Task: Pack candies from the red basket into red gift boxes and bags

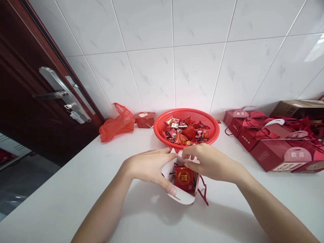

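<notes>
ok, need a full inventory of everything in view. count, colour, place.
Open box: one, white inside, between the hands
Packet: one visible, red with gold print, inside open box
Cord: one visible, dark red, right of open box
Basket: one, red, by wall
Wrapped sweets: many, mostly red, in basket
Plastic bag: one, red, left
Small box: one, red, between bag and basket
Gift boxes: several overlapping, dark red, right
Carton: one, brown, far right
Table: one, white, beneath
Wall: one, white tiled, behind
Door: one, dark brown-red, left
Left hand: one, bare, at open box
Right hand: one, bare, at open box
</notes>
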{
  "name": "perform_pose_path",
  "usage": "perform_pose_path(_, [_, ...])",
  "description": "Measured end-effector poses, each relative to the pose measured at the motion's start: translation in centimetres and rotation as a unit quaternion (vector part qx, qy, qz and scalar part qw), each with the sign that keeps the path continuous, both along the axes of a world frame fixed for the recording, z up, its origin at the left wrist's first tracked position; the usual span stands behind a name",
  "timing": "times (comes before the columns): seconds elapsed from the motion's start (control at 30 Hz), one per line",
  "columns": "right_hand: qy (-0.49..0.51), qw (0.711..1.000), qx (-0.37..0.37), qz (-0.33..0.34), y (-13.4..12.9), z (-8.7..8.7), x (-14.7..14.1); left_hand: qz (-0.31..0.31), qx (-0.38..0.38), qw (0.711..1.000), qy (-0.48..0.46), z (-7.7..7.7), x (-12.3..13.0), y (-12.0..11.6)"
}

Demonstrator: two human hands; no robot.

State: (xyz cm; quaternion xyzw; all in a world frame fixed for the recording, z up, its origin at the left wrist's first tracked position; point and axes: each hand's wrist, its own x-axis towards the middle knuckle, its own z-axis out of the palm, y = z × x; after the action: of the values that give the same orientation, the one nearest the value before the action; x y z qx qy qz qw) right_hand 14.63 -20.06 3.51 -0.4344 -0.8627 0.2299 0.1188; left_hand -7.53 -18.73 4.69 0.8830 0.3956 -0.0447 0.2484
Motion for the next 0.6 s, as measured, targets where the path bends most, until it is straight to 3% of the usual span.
perform_pose_path(0.1, [-0.008,1.000,0.001,-0.018,0.0,0.5,1.3,0.006,-0.006,1.000,0.011,0.1,0.1,-0.1])
perform_pose_path(0.33, [-0.138,0.985,0.011,-0.107,-0.2,1.5,2.9,0.007,-0.005,1.000,0.015,0.5,0.4,-1.3])
perform_pose_path(0.6, [-0.134,0.990,-0.045,-0.026,-0.1,1.0,3.2,-0.008,-0.006,1.000,0.017,1.4,0.7,-2.1])
